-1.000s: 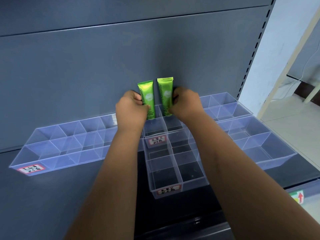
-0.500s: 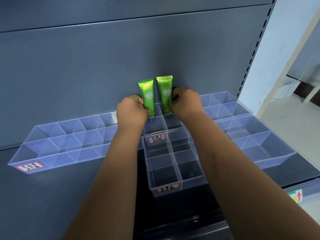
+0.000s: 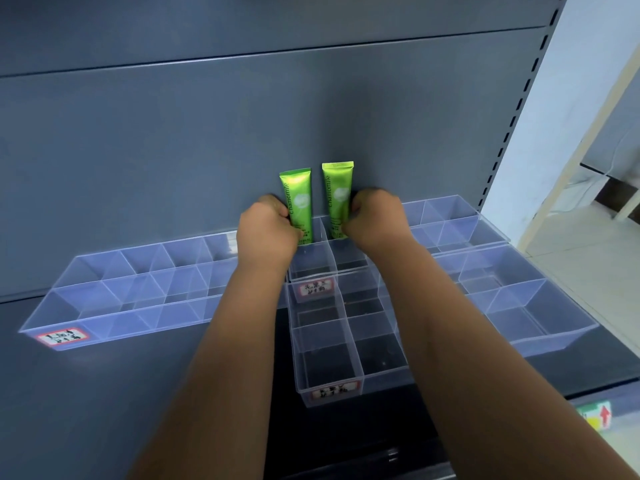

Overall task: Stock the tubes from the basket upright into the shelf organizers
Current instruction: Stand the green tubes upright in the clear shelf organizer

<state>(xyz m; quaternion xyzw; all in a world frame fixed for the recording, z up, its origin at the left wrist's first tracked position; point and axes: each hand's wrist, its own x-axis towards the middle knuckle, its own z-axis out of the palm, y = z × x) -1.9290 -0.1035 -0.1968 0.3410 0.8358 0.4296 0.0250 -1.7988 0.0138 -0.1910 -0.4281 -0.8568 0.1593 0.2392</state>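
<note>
Two green tubes stand upright side by side in the rearmost cells of the middle clear organizer (image 3: 349, 348), against the grey back panel. My left hand (image 3: 265, 233) grips the left green tube (image 3: 297, 202) from its left side. My right hand (image 3: 375, 221) grips the right green tube (image 3: 336, 197) from its right side. The lower ends of both tubes are hidden behind my fingers and the cell walls. The basket is out of view.
A long clear organizer (image 3: 114, 306) with a red-edged label lies to the left, and another clear organizer (image 3: 519, 299) lies to the right. The shelf's slotted upright (image 3: 519, 109) stands at the right, with white floor beyond it.
Both tubes have sunk slightly lower into the rear cells, my hands going down with them. The grips are unchanged.
</note>
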